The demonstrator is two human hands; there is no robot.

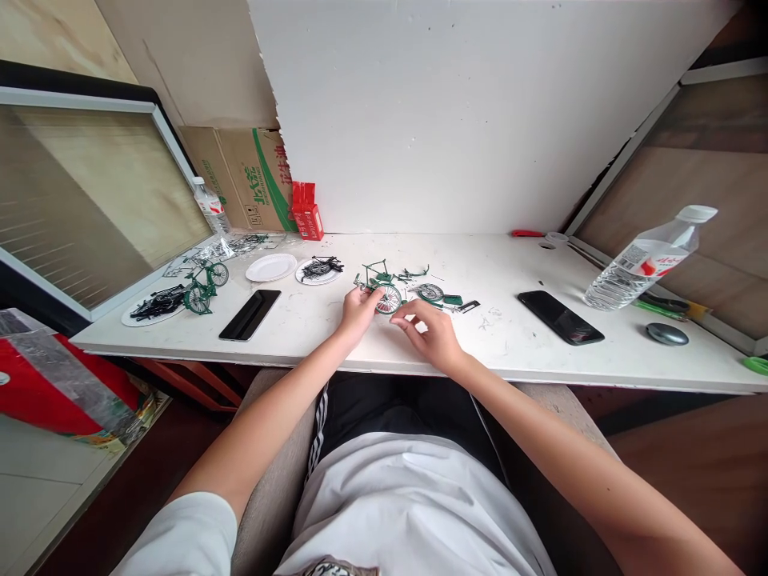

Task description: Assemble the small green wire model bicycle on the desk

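Note:
My left hand [358, 310] grips a small green model bicycle [377, 272] by its lower part, with a spoked wheel [390, 299] facing me. Close to the right of that wheel, my right hand [430, 332] has its thumb and fingertips pinched together. Whatever may be between them is too small to make out. Behind the right hand lie a loose spoked wheel [430, 293], a thin green part [414, 274], a flat green piece [453, 300] and a small black piece [469, 306].
At left stand another green model bicycle [197, 298] and a plate [133, 318] of black parts. Farther back are two paper plates [271, 268], one holding black parts [322, 267]. Phones [250, 314] [561, 317] flank my hands. A water bottle [648, 260] and mouse [667, 334] are right.

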